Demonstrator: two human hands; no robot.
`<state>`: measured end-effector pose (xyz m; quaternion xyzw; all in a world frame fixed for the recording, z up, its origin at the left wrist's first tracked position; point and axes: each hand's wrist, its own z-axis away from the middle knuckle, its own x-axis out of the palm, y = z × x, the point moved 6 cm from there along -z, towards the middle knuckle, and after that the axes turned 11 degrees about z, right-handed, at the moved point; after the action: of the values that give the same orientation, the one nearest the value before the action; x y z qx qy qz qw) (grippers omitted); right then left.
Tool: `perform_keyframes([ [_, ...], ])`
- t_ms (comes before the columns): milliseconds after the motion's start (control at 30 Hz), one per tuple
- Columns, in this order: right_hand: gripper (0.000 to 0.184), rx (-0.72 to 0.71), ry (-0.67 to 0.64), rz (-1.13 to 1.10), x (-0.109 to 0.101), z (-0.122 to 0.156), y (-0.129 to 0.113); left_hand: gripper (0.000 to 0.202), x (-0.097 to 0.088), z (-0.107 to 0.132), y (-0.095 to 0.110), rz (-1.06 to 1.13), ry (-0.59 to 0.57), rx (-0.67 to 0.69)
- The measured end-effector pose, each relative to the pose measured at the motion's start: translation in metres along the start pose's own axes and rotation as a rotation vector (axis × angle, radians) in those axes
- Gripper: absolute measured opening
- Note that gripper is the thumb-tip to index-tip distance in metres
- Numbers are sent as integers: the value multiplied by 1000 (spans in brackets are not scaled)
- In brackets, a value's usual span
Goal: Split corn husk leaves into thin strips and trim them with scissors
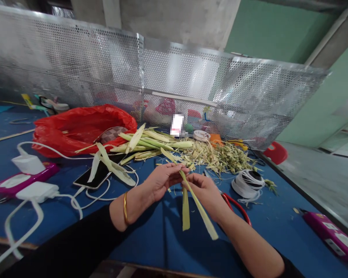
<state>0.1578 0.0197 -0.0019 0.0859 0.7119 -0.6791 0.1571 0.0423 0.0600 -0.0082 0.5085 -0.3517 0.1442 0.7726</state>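
Note:
Both hands meet over the blue table, their fingers closed on pale green leaf strips (pixel 197 200) that look like corn husk. My left hand (pixel 164 179) pinches the strips near their upper part, a gold bangle on its wrist. Against it, my right hand (pixel 204 191) grips the strips from the other side. Two ends hang down below the fingers, and one tip points up and away. Just beyond lies a pile of long green husk leaves (pixel 153 143). Scissors with red handles (pixel 237 208) lie partly behind my right forearm.
A red plastic bag (pixel 55 135) stands open at the left. Near it are a phone (pixel 95 175) with a husk leaf on top, white cables and a purple power strip (pixel 31 177). Husk scraps (pixel 217 156) and a spool of white cord (pixel 248 183) lie right. Perforated metal panels (pixel 179 73) border the back.

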Motion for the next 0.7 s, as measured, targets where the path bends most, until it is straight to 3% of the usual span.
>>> perform_keyframes([
  [67,25,58,-54,-108,1,2,-2,7,0,0,3,-42,23,47],
  [200,23,11,21,-204,-17,3,-16,18,0,1,9,-221,38,75],
  [400,16,-13,-61,-326,-35,3,-21,31,7,6,1,-445,-145,-75],
  [600,14,-81,-101,-271,-28,3,-24,29,12,9,-16,-614,-191,-70],
  [700,19,-140,-105,-220,-20,1,-23,22,13,11,-24,-592,-175,-61],
])
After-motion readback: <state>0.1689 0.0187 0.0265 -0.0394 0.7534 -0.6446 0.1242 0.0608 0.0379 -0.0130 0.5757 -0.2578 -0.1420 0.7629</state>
